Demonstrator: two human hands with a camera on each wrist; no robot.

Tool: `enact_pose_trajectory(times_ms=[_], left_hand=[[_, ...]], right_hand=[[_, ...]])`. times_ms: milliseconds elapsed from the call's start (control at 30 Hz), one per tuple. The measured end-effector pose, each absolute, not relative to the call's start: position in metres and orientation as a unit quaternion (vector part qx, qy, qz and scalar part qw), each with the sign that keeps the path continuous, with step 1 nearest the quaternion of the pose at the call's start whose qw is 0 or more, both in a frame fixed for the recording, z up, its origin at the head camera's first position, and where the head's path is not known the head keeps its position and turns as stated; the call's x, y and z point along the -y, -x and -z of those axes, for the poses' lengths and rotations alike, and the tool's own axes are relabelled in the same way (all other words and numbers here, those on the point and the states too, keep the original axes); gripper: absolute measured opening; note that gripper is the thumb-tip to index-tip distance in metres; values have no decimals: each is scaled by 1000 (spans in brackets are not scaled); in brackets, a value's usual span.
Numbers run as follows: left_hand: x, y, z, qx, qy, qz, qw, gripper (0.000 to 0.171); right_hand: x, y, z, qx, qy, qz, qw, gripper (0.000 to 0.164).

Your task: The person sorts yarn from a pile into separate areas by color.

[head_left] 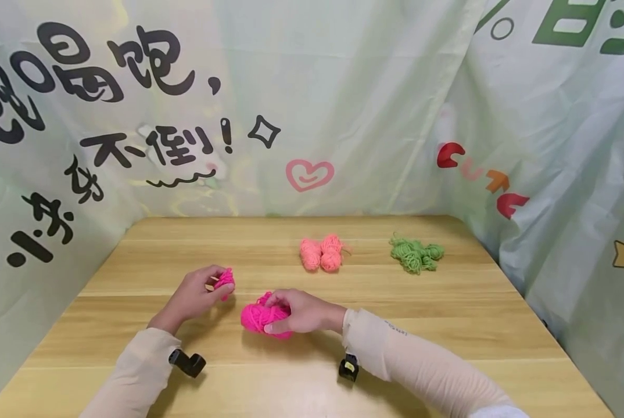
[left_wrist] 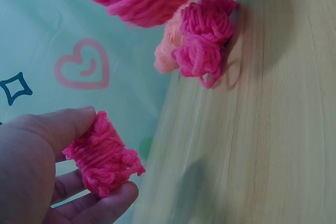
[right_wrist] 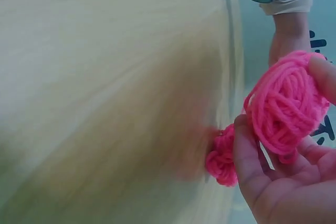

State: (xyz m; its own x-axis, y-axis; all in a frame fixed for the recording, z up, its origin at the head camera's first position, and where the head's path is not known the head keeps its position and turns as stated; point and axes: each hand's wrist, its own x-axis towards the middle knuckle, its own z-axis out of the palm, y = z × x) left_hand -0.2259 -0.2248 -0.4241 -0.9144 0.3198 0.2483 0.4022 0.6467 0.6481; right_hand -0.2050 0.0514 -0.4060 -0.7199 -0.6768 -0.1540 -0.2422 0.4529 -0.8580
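My left hand (head_left: pixel 194 295) pinches a small wound bundle of hot pink yarn (left_wrist: pixel 102 156) between thumb and fingertips, above the left-middle of the table. To its right, my right hand (head_left: pixel 308 312) grips a larger hot pink yarn ball (head_left: pixel 257 318), thumb on one side and fingers on the other. In the right wrist view this ball (right_wrist: pixel 286 106) shows its loosely crossed strands. Another small pink yarn bundle (left_wrist: pixel 205 43) lies on the table just beyond the ball, mostly covered by it in the head view.
Two joined coral yarn balls (head_left: pixel 321 253) lie toward the back middle of the wooden table (head_left: pixel 176 244). A clump of green yarn (head_left: pixel 415 254) sits at the back right. Printed cloth (head_left: pixel 343 104) hangs along the back and sides.
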Motion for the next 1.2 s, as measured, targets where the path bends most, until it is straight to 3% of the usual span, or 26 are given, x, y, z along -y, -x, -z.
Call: enact_pose_trajectory(times_ms=[367, 1200], left_hand=[[228, 228, 425, 912, 182, 366, 47, 19], [242, 239, 428, 919, 137, 369, 29, 32]], right_hand=[[-44, 209, 405, -797, 216, 503, 255, 29], [-31, 230, 403, -762, 171, 566, 263, 31]])
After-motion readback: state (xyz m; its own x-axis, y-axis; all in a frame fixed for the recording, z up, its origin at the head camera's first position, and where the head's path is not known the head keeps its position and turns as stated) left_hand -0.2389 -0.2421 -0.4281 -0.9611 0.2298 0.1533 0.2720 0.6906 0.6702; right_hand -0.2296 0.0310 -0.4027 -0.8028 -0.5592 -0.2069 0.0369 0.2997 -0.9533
